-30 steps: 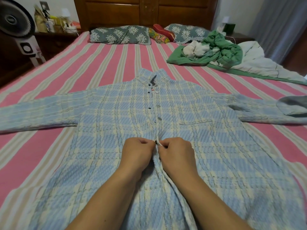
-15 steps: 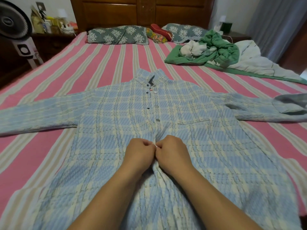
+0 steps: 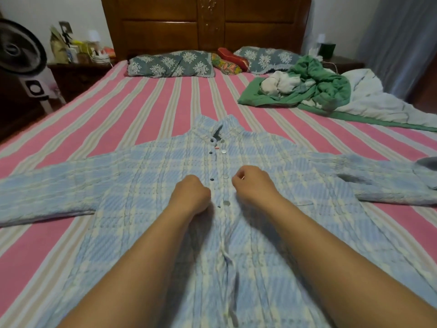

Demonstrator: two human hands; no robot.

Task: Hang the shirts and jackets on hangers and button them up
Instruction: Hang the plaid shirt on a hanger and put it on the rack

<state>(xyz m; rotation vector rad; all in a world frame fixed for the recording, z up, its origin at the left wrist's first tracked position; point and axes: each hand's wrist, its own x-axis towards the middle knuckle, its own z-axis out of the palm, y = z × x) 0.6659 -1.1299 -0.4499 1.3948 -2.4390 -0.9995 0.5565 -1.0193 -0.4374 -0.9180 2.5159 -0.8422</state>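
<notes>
A light blue and cream plaid shirt point(image 3: 146, 176) lies front up on the pink striped bed point(image 3: 142, 110), with its sleeves spread to both sides. A row of pale buttons point(image 3: 226, 203) runs down the shirt's front opening. My left hand point(image 3: 191, 195) hovers with curled fingers just left of that row, at mid chest. My right hand point(image 3: 253, 183) is curled the same way just right of the row. Neither hand visibly holds cloth; the fingertips are hidden behind the knuckles. The lower front lies closed between my forearms. No hanger is in view.
A crumpled green garment point(image 3: 314, 88) with white cloth on it lies at the bed's far right, beside a pale quilt point(image 3: 373, 102). Patterned pillows point(image 3: 170, 63) lean against the wooden headboard. A fan point(image 3: 19, 50) and a cluttered nightstand point(image 3: 78, 67) stand to the left.
My hands were pressed together, pinching the front opening lower down. They have let go, moved apart and gone up the shirt towards the collar.
</notes>
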